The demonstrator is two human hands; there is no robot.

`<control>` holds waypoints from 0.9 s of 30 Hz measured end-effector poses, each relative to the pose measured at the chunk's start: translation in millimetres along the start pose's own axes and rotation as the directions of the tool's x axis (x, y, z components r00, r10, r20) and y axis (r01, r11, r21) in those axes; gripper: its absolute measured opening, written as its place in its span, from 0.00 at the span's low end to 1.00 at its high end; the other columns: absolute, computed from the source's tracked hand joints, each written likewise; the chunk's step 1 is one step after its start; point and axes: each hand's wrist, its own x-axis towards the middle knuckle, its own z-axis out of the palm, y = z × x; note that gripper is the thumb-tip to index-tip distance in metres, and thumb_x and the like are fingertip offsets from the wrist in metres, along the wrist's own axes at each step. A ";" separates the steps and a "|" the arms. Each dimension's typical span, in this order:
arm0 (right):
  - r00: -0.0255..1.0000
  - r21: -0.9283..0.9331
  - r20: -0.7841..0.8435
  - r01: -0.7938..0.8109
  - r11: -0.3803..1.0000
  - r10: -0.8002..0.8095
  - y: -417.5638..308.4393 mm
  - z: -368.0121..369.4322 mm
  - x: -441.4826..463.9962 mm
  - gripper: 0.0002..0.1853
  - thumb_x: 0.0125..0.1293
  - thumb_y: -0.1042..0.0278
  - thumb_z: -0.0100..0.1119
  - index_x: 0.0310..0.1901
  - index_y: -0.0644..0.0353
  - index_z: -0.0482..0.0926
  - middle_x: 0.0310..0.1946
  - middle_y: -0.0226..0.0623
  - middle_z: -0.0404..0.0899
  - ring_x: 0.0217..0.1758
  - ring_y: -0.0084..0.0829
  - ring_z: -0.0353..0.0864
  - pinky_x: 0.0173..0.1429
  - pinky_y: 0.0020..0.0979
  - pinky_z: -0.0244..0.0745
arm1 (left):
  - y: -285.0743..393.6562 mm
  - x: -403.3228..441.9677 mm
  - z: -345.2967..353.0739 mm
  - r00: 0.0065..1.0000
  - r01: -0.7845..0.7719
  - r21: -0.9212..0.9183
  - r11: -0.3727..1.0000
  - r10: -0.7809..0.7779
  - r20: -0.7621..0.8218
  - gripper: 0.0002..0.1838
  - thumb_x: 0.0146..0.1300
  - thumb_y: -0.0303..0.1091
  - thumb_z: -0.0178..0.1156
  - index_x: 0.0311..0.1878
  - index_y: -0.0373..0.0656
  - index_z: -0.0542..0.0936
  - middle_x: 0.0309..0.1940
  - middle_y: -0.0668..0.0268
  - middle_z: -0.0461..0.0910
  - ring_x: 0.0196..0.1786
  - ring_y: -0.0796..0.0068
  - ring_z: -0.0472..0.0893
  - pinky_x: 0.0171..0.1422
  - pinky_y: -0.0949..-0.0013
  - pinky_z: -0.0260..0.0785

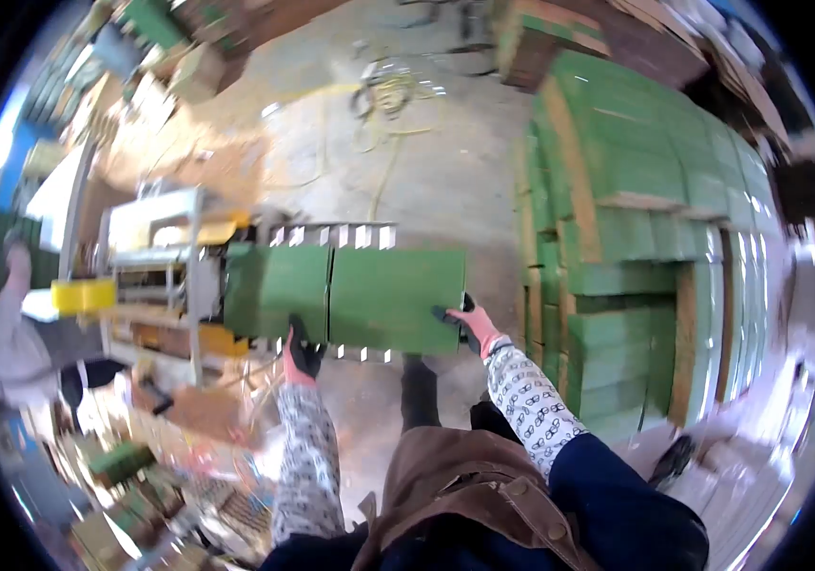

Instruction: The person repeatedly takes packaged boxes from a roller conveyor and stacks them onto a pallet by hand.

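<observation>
Two flat green boxes lie end to end on a roller conveyor, the right box (396, 297) and the left box (276, 285), with a thin dark gap between them. My left hand (303, 354), in a pink and black glove, touches the near edge by that gap, its fingers apart. At the near right corner of the right box is my right hand (469, 324), gloved the same way, with its fingers round the box's end. The undersides of the fingers are hidden. Rollers (360, 235) show beyond the boxes.
A tall stack of green boxes (626, 276) stands on the right. On the left are a metal frame machine (196, 285) with a yellow part (84, 296) and a co-worker (12, 333). Yellow strapping (388, 93) lies on the floor ahead.
</observation>
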 end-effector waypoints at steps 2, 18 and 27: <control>0.992 -0.059 -0.068 0.102 0.993 -0.106 19.8 -59.3 -44.7 0.21 0.59 0.71 0.59 0.54 0.61 0.70 0.44 0.29 0.78 0.43 0.22 0.78 0.41 0.30 0.77 | -39.9 -48.0 35.5 0.997 0.032 -0.026 0.999 -0.030 0.075 0.17 0.59 0.45 0.61 0.52 0.61 0.76 0.51 0.79 0.74 0.49 0.76 0.72 0.47 0.66 0.66; 0.633 0.507 -0.774 0.598 0.620 0.023 149.8 -352.7 -468.8 0.15 0.62 0.62 0.57 0.47 0.62 0.76 0.36 0.30 0.78 0.36 0.24 0.77 0.38 0.26 0.73 | -445.7 -277.4 372.3 0.610 0.000 0.681 0.732 -0.540 0.580 0.23 0.58 0.33 0.60 0.58 0.48 0.69 0.49 0.68 0.77 0.47 0.71 0.78 0.47 0.66 0.73; 0.539 0.501 -0.842 0.799 0.333 -0.029 153.9 -443.4 -394.0 0.25 0.65 0.52 0.53 0.60 0.55 0.68 0.54 0.28 0.72 0.54 0.26 0.71 0.58 0.30 0.66 | -507.2 -264.0 455.1 0.637 -0.168 0.760 0.628 -0.519 0.570 0.23 0.59 0.44 0.60 0.55 0.44 0.70 0.44 0.67 0.75 0.41 0.74 0.77 0.41 0.70 0.72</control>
